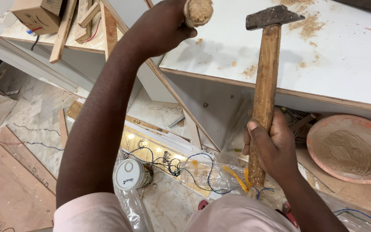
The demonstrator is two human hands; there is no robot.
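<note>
The fingers of the right hand (271, 148) are wrapped tight round the lower part of a wooden hammer (265, 73) handle, thumb laid up along the wood, so that the dark iron head stands above the white board (348, 60), over its near edge. The left hand (162, 28) is clenched round a round wooden handle (198, 10), whose frayed, beaten butt end points up toward the camera; this looks like a chisel or similar struck tool, though its blade is hidden behind the fist (so where it bites cannot be seen). That fist sits at the left end of the white board, just above its corner.

Judging from this, the step in hand is striking: the tool is set and the hammer is raised beside it, not yet on it. The next blow would call for swinging the head leftward and down onto the butt end squarely, with the left fist kept steady and clear of the iron.

Sawdust (308, 25) lies scattered on the white board near the hammer head. Below the board, to its right, rests a shallow terracotta dish (351, 148) lined with sawdust. Under the board's left end, on the floor, stand a small white-lidded tin (132, 174), tangled blue wires (181, 165) and clear plastic sheeting. Beyond the board's far left lie loose wooden planks (63, 32) and a cardboard box (37, 15).
</note>
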